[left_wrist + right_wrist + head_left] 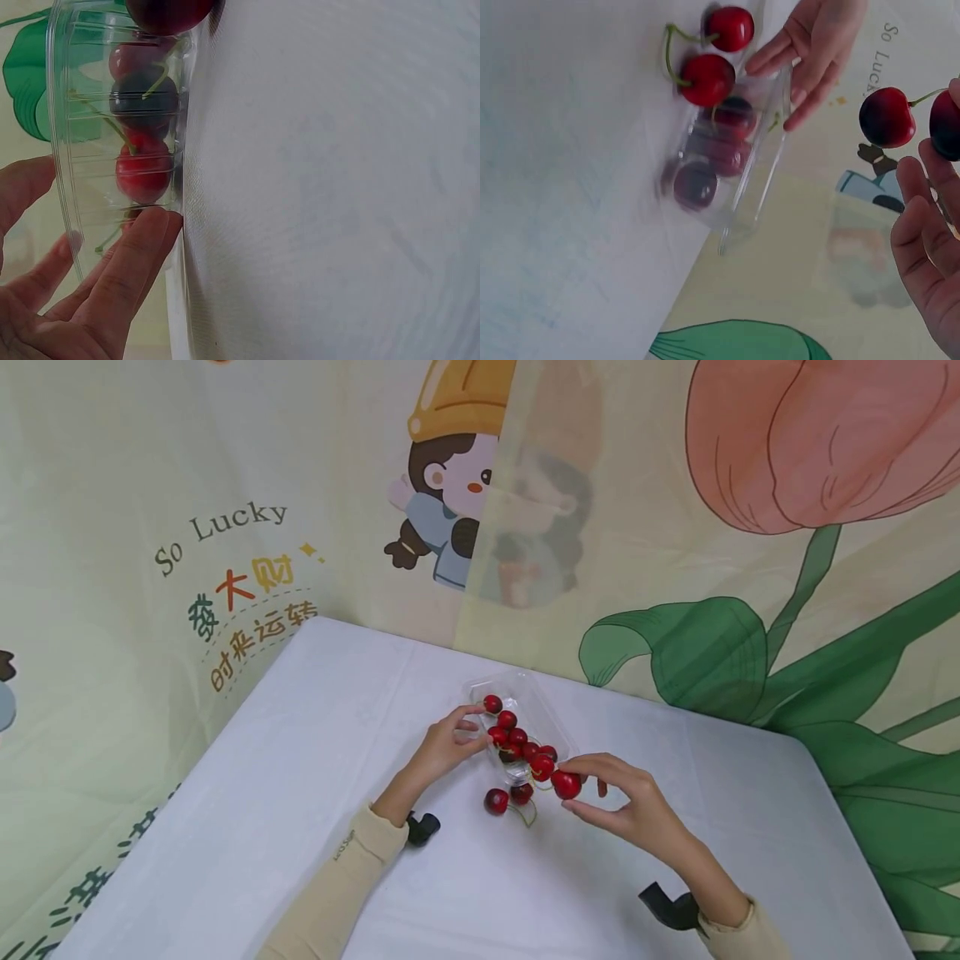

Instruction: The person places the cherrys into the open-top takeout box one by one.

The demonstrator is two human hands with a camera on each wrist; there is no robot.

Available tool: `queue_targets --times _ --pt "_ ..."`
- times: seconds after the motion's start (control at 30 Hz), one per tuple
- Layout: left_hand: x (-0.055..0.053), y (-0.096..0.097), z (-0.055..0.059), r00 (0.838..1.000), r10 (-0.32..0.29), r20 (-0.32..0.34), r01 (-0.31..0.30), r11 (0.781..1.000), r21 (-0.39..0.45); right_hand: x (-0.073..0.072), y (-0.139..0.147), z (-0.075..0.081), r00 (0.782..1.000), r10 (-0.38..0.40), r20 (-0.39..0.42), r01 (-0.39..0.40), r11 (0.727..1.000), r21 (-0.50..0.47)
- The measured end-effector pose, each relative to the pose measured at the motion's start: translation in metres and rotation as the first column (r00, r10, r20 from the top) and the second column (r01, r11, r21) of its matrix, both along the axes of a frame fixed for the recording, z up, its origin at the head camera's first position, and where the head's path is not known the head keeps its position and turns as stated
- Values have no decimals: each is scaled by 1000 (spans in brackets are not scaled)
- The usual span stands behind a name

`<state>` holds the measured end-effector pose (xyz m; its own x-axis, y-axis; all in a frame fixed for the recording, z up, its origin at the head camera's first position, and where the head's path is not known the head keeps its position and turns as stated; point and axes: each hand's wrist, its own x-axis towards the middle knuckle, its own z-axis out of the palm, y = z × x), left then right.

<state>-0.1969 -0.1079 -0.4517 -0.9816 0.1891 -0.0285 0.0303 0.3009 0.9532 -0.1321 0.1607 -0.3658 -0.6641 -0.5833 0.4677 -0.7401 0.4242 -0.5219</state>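
A clear plastic box (551, 714) with several red cherries (517, 737) in it sits on the white table. At its left side my left hand (446, 743) grips the rim and wall. In the left wrist view, fingertips (154, 221) press the ribbed wall, others lie at the rim. Over the box's near right corner, my right hand (626, 797) pinches a dark red cherry (567, 785) between thumb and fingers. Beside that fruit, a second cherry (887, 118) with a green stem running to the fingers shows in the right wrist view.
Two cherries (497, 802) with stems lie on the table (480, 893) just in front of the box. A black curved piece (670, 908) is on the right wrist, another (423, 829) at the left. A printed cloth (360, 527) hangs behind the table.
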Motion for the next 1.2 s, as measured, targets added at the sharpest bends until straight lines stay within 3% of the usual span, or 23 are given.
queue_targets --times 0.27,0.47,0.8,1.2 --pt "-1 -2 -3 1000 -3 -1 3 1000 2 -45 2 -2 998 -62 24 61 998 14" --pt "-2 -1 -2 1000 -7 12 7 1000 -5 -70 -3 -7 995 -81 55 77 995 61" --pt "-1 0 -2 1000 -12 14 12 1000 -6 -102 -14 -17 976 -145 163 123 983 139" --pt "0 -3 -2 1000 -24 12 24 1000 -9 -128 -34 -37 968 -116 223 67 974 216"
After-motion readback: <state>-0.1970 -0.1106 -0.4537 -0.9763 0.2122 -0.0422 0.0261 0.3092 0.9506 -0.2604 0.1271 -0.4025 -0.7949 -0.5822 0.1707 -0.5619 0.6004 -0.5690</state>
